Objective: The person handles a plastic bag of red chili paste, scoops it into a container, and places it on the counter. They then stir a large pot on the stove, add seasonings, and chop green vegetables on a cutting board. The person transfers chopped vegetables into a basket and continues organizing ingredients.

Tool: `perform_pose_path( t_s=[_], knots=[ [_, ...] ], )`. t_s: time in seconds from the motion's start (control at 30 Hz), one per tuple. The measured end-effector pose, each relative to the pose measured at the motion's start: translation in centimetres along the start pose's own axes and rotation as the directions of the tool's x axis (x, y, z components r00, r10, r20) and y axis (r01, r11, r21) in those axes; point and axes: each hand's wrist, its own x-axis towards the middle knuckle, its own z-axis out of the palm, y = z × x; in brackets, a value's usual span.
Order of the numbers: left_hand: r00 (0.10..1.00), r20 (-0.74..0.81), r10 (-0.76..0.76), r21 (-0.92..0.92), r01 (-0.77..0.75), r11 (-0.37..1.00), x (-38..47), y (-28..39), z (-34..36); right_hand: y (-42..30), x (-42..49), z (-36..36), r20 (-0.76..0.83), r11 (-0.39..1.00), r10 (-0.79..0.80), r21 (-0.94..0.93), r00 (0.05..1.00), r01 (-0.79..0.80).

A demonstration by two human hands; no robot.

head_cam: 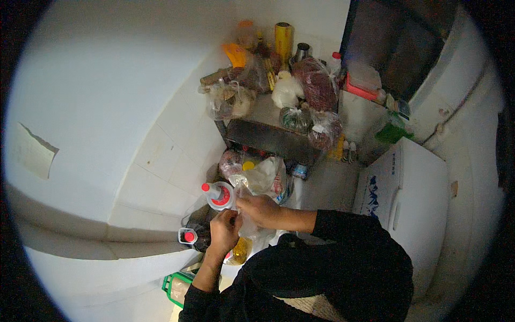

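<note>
Both of my hands are on a clear plastic bag (252,227) that hangs down between them. My right hand (257,209) grips the bag's upper part, its fingers pointing left. Lower and to the left, my left hand (224,230) has its fingers pinched at the bag's edge. What the bag holds, if anything, I cannot tell. Just beyond the hands stands a white tub with a red label (225,195), a small red-capped bottle (210,189) leaning over it. A dark jug with a red cap (197,237) is left of my left hand, and a bottle of yellow oil (242,250) sits below it.
A low table (261,112) ahead bears several filled plastic bags, including a large dark red one (318,86), and a yellow roll (283,42). More bags (263,175) lie beneath its front. A white chest freezer (418,189) stands right; a green-framed basket (175,287) is lower left.
</note>
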Motion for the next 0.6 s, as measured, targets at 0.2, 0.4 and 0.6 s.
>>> perform_pose_path(
  t_s=[0.2,0.4,0.6],
  knots=[
    [0.954,0.212,-0.212,-0.400,0.282,0.872,3.5,0.4,2.5,4.7,-0.3,-3.4,0.003,0.999,-0.048,-0.001,0.999,0.048],
    [0.956,0.284,-0.078,-0.187,0.135,0.973,7.3,0.6,4.8,9.2,1.3,-9.2,0.377,0.995,0.066,0.043,0.924,-0.088],
    [0.997,-0.057,0.046,0.096,-0.041,0.995,14.0,2.3,7.5,15.3,8.9,-18.9,0.127,0.936,0.315,-0.206,0.941,-0.285]
  ],
)
